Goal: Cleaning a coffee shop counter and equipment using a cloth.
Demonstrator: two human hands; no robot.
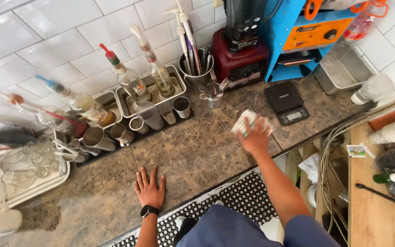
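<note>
Pressing down on a crumpled cloth (248,122), the right hand (255,137) sits toward the far right of the brown stone surface (193,155), just near of the small black scale (287,103). Its fingers are curled over the cloth, bunching it under the palm; the picture is blurred there, so how tightly they close I cannot tell. The cloth looks soft, light and limp, likely to fold and slide easily on the smooth stone, so it seems best gathered from the top in a loose wad, not pinched at an edge. The left hand (150,187) lies flat on the near part of the surface, fingers spread, holding nothing, a dark watch (149,211) at the wrist. Metal cups (98,137) and syrup bottles (131,80) stand well apart at the far left
</note>
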